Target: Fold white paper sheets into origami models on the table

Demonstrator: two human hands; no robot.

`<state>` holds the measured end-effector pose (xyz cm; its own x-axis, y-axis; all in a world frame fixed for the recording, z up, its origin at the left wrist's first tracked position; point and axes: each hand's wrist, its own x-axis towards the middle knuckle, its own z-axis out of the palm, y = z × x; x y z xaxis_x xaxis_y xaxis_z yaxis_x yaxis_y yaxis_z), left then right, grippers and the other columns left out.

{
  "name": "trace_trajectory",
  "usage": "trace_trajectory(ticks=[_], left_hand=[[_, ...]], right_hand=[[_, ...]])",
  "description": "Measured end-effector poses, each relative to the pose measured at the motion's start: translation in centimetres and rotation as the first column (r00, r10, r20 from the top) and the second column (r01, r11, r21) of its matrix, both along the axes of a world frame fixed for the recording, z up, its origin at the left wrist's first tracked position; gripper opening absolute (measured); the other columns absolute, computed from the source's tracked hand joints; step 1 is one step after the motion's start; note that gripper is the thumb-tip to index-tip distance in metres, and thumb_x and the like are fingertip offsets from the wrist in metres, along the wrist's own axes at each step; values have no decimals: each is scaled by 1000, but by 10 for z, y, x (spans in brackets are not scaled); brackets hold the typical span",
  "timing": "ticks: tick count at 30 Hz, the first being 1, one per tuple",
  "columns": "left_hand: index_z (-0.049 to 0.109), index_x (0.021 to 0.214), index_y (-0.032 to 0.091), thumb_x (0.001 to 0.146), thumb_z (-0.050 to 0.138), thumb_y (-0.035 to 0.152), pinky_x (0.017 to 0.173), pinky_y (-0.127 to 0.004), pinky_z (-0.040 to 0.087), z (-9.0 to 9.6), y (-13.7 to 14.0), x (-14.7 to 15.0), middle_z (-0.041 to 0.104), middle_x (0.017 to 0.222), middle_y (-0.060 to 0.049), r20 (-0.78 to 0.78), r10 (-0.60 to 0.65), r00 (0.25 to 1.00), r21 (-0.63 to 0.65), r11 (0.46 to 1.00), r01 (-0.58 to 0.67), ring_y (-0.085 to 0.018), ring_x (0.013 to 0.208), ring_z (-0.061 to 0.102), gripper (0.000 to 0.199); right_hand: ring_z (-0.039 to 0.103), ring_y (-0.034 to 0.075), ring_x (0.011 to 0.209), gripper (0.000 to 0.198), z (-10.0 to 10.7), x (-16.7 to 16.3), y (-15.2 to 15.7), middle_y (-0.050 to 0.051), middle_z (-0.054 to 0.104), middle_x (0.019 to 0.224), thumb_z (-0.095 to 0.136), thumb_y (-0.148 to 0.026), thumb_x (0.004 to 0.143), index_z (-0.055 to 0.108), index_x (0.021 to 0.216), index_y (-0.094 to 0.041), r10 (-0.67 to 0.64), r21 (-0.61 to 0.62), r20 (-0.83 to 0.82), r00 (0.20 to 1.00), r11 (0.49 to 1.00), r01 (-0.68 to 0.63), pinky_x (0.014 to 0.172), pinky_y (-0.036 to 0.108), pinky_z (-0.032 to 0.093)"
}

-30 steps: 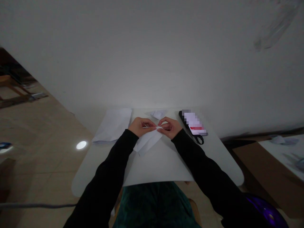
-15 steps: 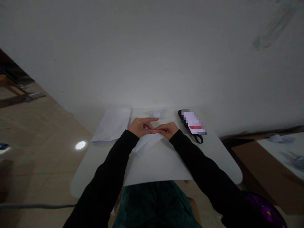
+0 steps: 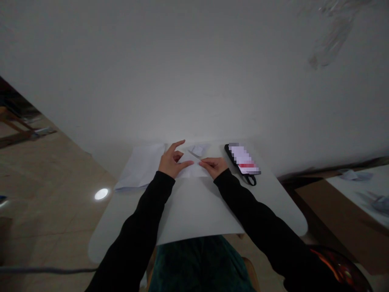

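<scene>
Plain grey-white wall (image 3: 194,73) rises beyond the hands, meeting the far edge of a white bench (image 3: 200,215) with rounded near corners. Both forearms, in black sleeves (image 3: 142,215), reach forward over it from the near side. Between the hands, and partly beneath them, lies a piece of white paper (image 3: 194,170); its outline merges in places with the pale surface. Left hand (image 3: 179,154): thumb and forefinger spread wide, the forefinger pointing away from the body, the other fingers curled; the thumb tip lies over or just beside the paper, and contact cannot be told. Right hand (image 3: 199,163): thumb and forefinger pinched together on the paper, near its middle. Just beyond the gap between the hands rests a small folded paper (image 3: 198,150). To the left of the left hand lies a larger folded white sheet or stack (image 3: 141,166). To the right of the right hand lies a phone (image 3: 244,159) in a dark case, its screen lit and pixelated, with a black strap loop (image 3: 251,179) at the near end. Well to the right of both hands stands a brown panel (image 3: 334,219); on the white top (image 3: 343,184) beside it sit crumpled, blurred pieces (image 3: 354,175).
</scene>
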<state>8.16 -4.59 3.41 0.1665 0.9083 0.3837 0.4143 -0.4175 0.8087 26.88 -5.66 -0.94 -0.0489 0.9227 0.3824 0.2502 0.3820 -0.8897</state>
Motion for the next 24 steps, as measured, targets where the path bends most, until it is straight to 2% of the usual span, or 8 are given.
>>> trace_trajectory(ticks=[2, 4, 7, 10, 13, 18, 24], left_hand=[[48, 121, 19, 55, 79, 36, 54, -21, 44, -1, 4, -4, 66, 76, -1, 67, 98, 993, -35, 995, -96, -9, 57, 56, 75], [52, 117, 16, 54, 79, 36, 51, -21, 43, -1, 8, -9, 65, 71, 0, 101, 162, 982, -104, 983, -151, -8, 52, 54, 72], [61, 106, 14, 55, 77, 40, 50, -22, 44, -2, 10, -14, 62, 58, 2, 114, 145, 983, -261, 959, -111, -9, 48, 54, 59], [66, 83, 13, 52, 79, 42, 54, -25, 49, -4, 12, -14, 67, 63, -2, 211, 148, 966, -346, 936, -67, -14, 56, 61, 44], [65, 77, 13, 47, 82, 39, 56, -27, 51, -6, 13, -13, 69, 66, -4, 321, 178, 930, -350, 935, -58, -16, 59, 64, 43], [68, 89, 12, 51, 81, 34, 62, -28, 54, -6, 13, -12, 71, 69, -5, 404, 50, 913, -289, 954, 76, -16, 62, 65, 45], [72, 84, 13, 58, 77, 29, 70, -30, 55, -7, 12, -11, 72, 81, -7, 399, 69, 915, -158, 987, -6, -16, 68, 66, 31]], right_hand=[[67, 21, 66, 21, -2, 4, 5, 2, 72, 71, 65, -41, 68, 72, 71, -21, -99, -28, -68, 993, 995, 97, 63, 33, 53], [65, 20, 60, 25, -4, 8, 9, 3, 71, 67, 67, -43, 64, 72, 72, -19, -135, -88, -138, 981, 988, 123, 58, 32, 53], [62, 17, 50, 31, -3, 10, 12, 2, 69, 60, 71, -44, 58, 72, 73, -16, -82, -190, -293, 952, 981, 26, 48, 30, 53], [62, 16, 46, 35, 2, 8, 10, 1, 68, 57, 77, -43, 51, 71, 71, -14, -67, -261, -466, 882, 963, -65, 43, 28, 54], [64, 18, 48, 39, 6, 8, 9, 2, 68, 57, 79, -42, 48, 70, 70, -12, -84, -295, -530, 844, 951, -91, 41, 29, 56], [66, 21, 51, 41, 1, 9, 11, 4, 69, 61, 80, -43, 48, 70, 72, -12, -82, -320, -582, 809, 938, -135, 41, 30, 58], [66, 20, 56, 33, -6, 9, 14, 5, 70, 67, 80, -37, 54, 70, 74, -12, -87, -327, -630, 772, 931, -162, 46, 32, 60]])
